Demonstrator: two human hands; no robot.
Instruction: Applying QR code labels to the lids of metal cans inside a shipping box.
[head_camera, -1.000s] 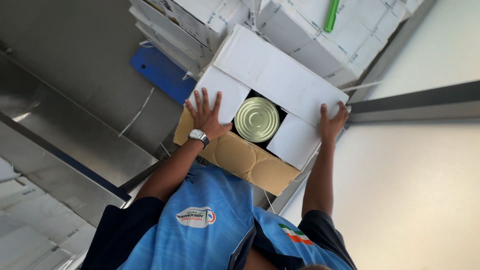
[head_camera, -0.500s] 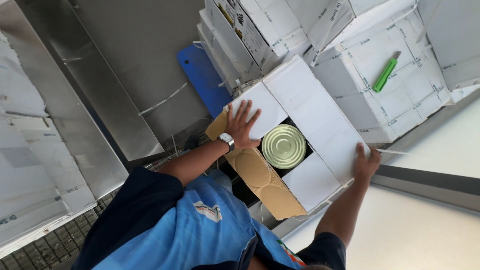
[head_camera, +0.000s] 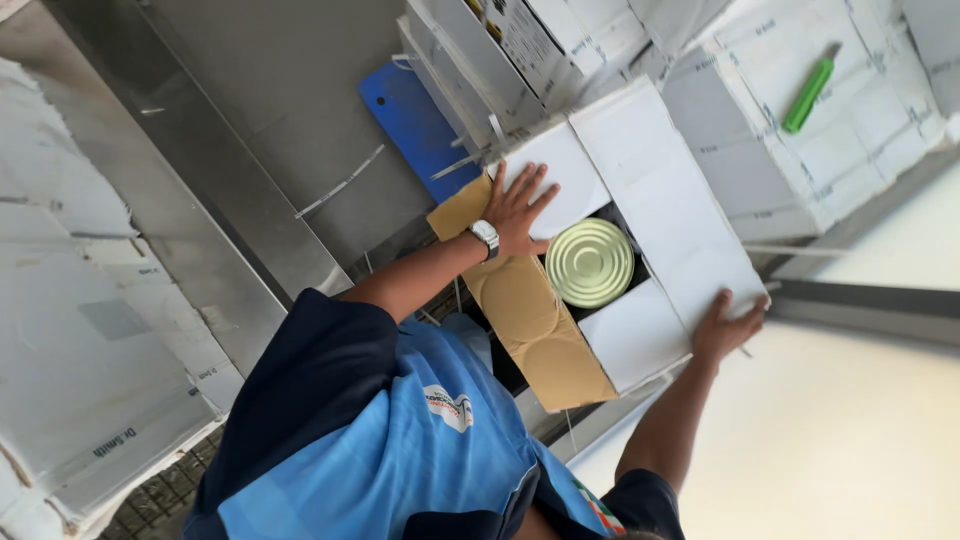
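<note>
I judge the step as working the flaps of the open carton (head_camera: 668, 215); the left hand (head_camera: 515, 208) lies flat on a white flap, fingers (head_camera: 532, 190) spread wide and gripping nothing; the right hand (head_camera: 722, 325) rests at the carton's far edge, and I cannot tell whether its fingers (head_camera: 745, 312) hook over the rim or merely press on it. The tin can (head_camera: 589, 263) sits inside the carton, just beside the left fingertips and between the two hands, lid up. As I read it, the next move calls for keeping both palms on the flaps and moving them evenly, clear of the can. Counted: one can, one carton in hand, three white flaps, one brown flap (head_camera: 530, 325) by the left wrist, one wristwatch (head_camera: 485, 237), one green marker (head_camera: 808, 93) well beyond the fingers, one blue board (head_camera: 415, 125).
</note>
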